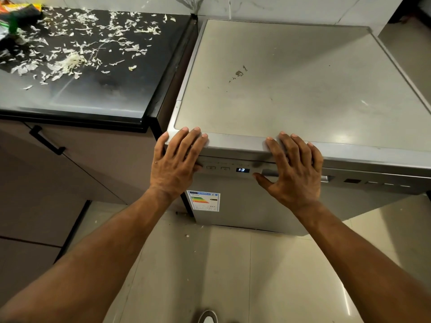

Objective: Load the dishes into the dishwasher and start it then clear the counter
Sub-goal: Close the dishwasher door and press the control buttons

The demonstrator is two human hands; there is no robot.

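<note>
A silver freestanding dishwasher (291, 85) stands with its door closed; its small blue display (242, 170) is lit. My left hand (177, 159) lies flat over the front left corner of its top, fingers straight. My right hand (293, 169) lies flat over the front edge and the control strip, fingers spread, thumb pointing left below the display. Neither hand holds anything. To the left, the black counter (98, 99) is strewn with pale shredded vegetable scraps (70, 61).
A colourful packet and a green item (16, 15) lie at the counter's far left corner. Brown cabinet doors with a black handle (46, 141) sit under the counter. Glossy floor tiles (210, 264) lie below; a shoe tip (207, 317) shows at the bottom edge.
</note>
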